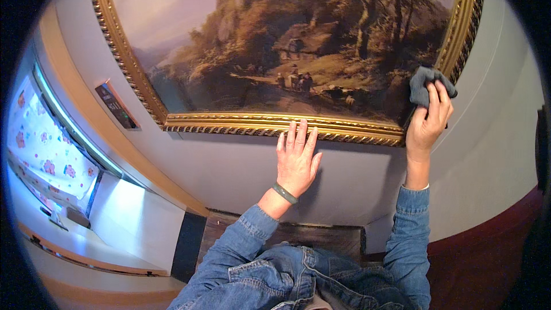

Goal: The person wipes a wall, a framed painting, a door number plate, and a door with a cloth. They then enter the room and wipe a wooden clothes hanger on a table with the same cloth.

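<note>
A large landscape painting (301, 47) hangs on the wall in front of me, its top cut off by the view's upper edge. Around it runs a gilded frame (224, 123) with a twisted rope-like outer border. The fingertips of my left hand (297, 159) rest on the frame's bottom rail, spread apart and holding nothing. At the lower right corner, my right hand (426, 127) grips a folded dark grey cloth (424, 86) against the frame's right side. Hand and cloth hide part of that corner.
Below the painting is a grey wall (241, 159). A small dark plaque (117, 104) bearing writing is mounted left of the frame. Farther left, a wooden door frame (103, 133) borders an opening with a flower-patterned curtain (51, 146). Dark red flooring (482, 249) lies at lower right.
</note>
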Tool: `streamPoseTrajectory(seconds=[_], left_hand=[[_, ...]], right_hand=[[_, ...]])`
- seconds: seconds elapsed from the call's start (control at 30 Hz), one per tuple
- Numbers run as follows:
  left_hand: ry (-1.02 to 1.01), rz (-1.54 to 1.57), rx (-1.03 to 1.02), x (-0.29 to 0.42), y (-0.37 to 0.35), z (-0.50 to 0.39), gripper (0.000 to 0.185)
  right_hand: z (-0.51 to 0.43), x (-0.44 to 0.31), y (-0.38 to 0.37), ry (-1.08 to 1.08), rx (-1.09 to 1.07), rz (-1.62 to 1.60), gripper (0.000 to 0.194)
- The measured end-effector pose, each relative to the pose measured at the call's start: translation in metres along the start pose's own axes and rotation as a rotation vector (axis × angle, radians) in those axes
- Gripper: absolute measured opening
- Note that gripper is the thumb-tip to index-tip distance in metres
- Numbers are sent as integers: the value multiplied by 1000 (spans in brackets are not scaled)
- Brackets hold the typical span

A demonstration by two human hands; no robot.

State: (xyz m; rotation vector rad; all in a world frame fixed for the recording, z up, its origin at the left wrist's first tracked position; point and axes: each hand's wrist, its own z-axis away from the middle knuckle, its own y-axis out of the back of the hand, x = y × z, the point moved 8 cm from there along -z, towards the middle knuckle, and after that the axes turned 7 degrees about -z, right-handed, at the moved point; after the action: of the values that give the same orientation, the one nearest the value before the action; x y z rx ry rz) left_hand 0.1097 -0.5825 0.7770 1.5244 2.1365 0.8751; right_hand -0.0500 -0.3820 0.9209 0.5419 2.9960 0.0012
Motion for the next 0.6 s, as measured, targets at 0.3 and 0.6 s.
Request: streamPoseTrajectory(seconds=[0.3, 0.6], left_hand=[[162, 50, 111, -49, 19, 10, 69], [256, -14, 123, -111, 31, 21, 75]], right_hand=[[-36, -88, -81, 159, -106, 24, 46], [-19, -110, -78, 242, -63, 1, 53]])
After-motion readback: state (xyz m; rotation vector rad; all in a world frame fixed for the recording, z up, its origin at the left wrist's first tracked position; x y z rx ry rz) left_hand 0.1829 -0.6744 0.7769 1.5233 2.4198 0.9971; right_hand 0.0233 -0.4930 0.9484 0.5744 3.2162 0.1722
